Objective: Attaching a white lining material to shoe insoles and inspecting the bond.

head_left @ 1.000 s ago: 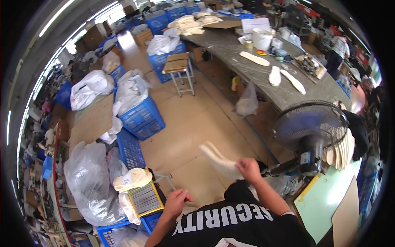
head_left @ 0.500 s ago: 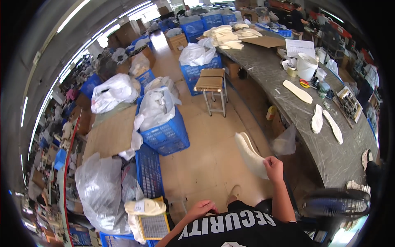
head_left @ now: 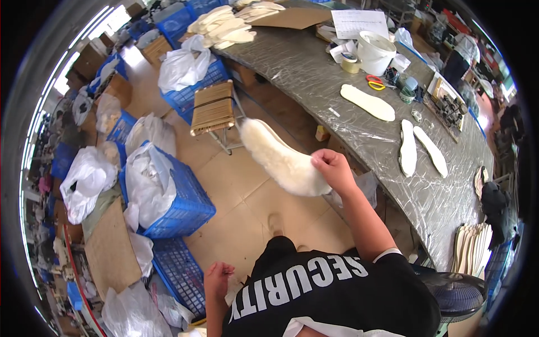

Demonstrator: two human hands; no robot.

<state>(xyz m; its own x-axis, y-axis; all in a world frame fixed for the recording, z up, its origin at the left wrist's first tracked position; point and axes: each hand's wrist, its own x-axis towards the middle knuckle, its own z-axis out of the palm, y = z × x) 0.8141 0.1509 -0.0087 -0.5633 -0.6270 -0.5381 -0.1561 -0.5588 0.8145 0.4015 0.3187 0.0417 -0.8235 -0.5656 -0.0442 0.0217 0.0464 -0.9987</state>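
My right hand [head_left: 332,167] pinches the heel end of a cream fleecy insole [head_left: 283,163], held in the air above the walkway left of the workbench. A second edge shows behind it, perhaps another insole lying against it. Low in front of my body, my left hand [head_left: 218,275] is bare, its fingers loosely bent and slightly apart with nothing seen in them. On the grey workbench [head_left: 303,67] lie a flat cream insole [head_left: 368,103] and two narrower insoles, one of them nearest the edge [head_left: 408,149].
Red-and-yellow scissors [head_left: 375,83], a tape roll [head_left: 350,63] and a white bucket [head_left: 376,53] stand on the bench, beyond them a pile of insoles [head_left: 222,28]. A stool [head_left: 213,106] and bag-filled blue crates [head_left: 185,196] line the walkway. A fan [head_left: 457,295] sits at lower right.
My view has turned toward the bench. My right hand has raised the insole higher and closer, its fleecy side now showing. My left hand has moved left, away from my shirt.
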